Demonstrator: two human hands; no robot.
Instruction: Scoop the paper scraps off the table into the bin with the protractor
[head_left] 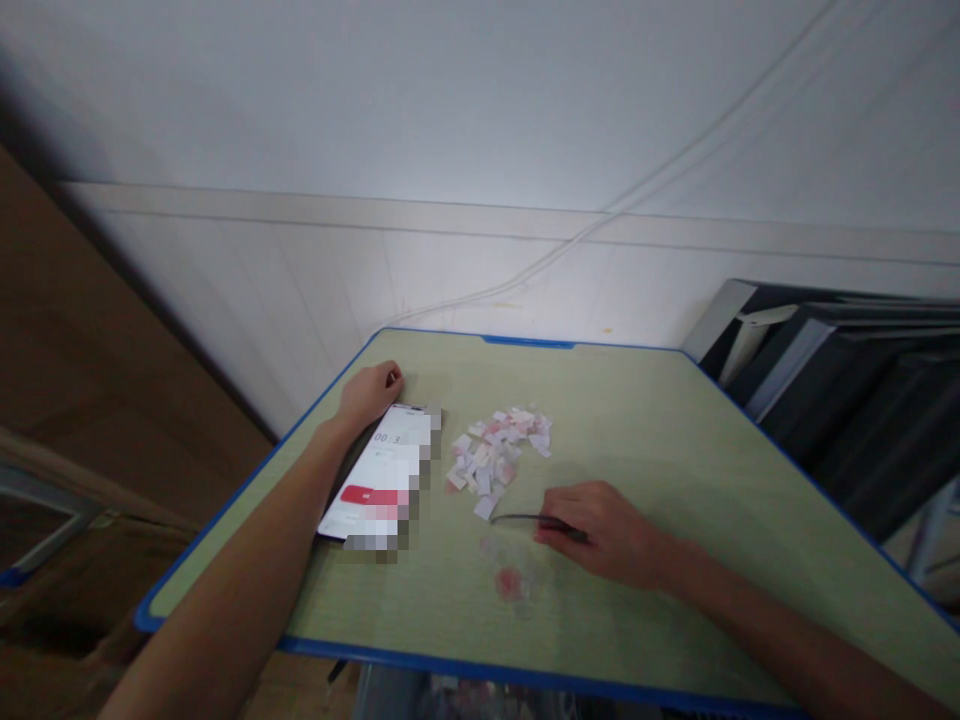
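Observation:
My right hand (pixel 596 530) is closed around dark, curved-tip tweezers (pixel 562 525) above the green tabletop. Their tip points left, at the lower edge of a loose pile of small white and pinkish paper pieces (pixel 487 460); whether it touches the lowest piece I cannot tell. Just below the tip lies a small clear plastic bag (pixel 514 580) with a reddish patch. My left hand (pixel 371 390) rests at the table's left side with its fingers curled in, and nothing shows in them. Beside that forearm a phone (pixel 375 475) lies face up, its screen lit and partly blurred.
The table (pixel 622 400) has a blue rim and stands against a white wall with a cable (pixel 540 262) along it. Dark folded panels (pixel 847 380) lean at the right. A brown board (pixel 97 280) rises at the left. Below the front edge is an open compartment (pixel 480 695).

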